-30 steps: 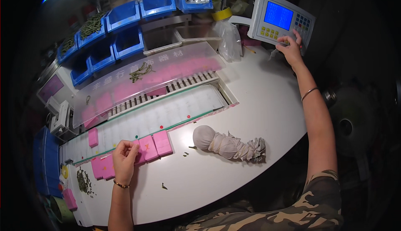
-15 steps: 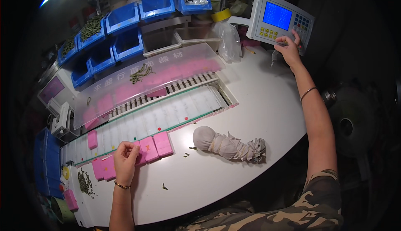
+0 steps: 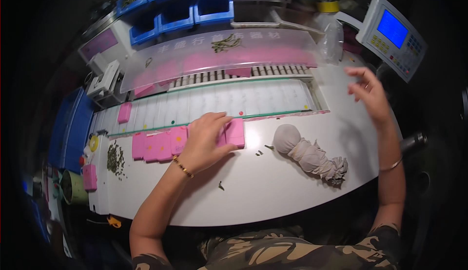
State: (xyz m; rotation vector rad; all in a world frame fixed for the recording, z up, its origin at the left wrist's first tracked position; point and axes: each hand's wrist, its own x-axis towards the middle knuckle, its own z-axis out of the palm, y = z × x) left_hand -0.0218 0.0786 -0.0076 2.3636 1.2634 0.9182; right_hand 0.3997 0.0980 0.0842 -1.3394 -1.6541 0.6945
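A row of pink rectangular blocks (image 3: 158, 146) lies along the near side of the long white strip. My left hand (image 3: 204, 140) reaches over the row, its fingers and thumb spread on either side of the right-end pink block (image 3: 236, 132). Whether the fingertips touch it, I cannot tell. Off to the right, my right hand (image 3: 371, 97) hovers above the table, fingers loosely bent and apart, holding nothing visible. Between the hands, near the table's front edge, rests a pale cloth bundle (image 3: 312, 158) with a rounded head and a gathered tail.
A control panel (image 3: 391, 40) with a blue screen stands at back right. Behind the blocks runs the white strip (image 3: 209, 103), with rollers (image 3: 200, 80) and a clear cover (image 3: 165, 58) beyond. Blue bins (image 3: 213, 10) line the back. Small green pieces (image 3: 115, 160) lie at left.
My right hand has left the panel's keys and come back over the table. My left hand has moved right along the blocks, its fingers spreading from a pinch. The whole view has shifted.
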